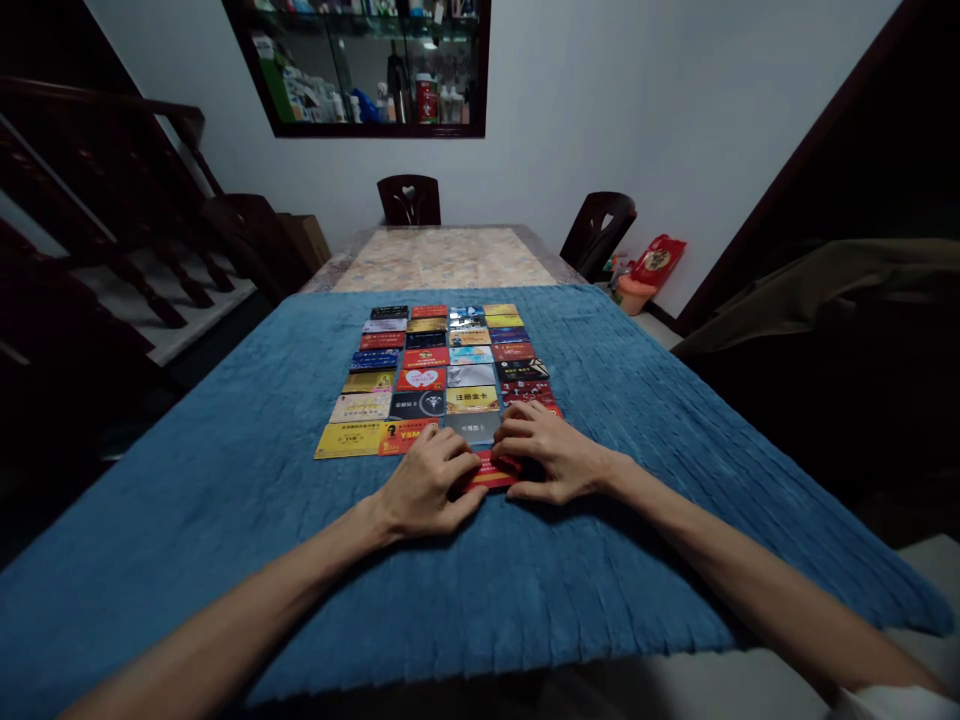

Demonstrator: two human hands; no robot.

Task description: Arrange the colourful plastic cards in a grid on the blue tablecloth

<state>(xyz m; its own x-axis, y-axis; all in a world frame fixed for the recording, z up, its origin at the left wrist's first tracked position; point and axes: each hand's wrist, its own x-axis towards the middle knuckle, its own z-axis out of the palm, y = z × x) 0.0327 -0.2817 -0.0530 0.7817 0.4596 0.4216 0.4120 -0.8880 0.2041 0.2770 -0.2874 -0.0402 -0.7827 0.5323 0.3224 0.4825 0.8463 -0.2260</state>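
Note:
A red card [491, 472] lies flat at the front of a grid of cards on the blue cloth. My left hand [431, 485] has its left end between thumb and curled fingers. My right hand [551, 455] grips its right end the same way, and its fingers hide part of the cards behind. Just beyond sits a grey card [472, 429], beside an orange YSM card [405, 436] and a yellow card [347, 440]. Farther back are a gold card [472, 399], a dark card [417, 404] and a red card with a white heart [421, 379].
The blue cloth [247, 440] covers the near part of the table, with the patterned tabletop [450, 255] behind it. Dark wooden chairs [409, 200] stand around it. An orange bin [634, 293] is at the right, and a wooden railing [97, 190] runs along the left.

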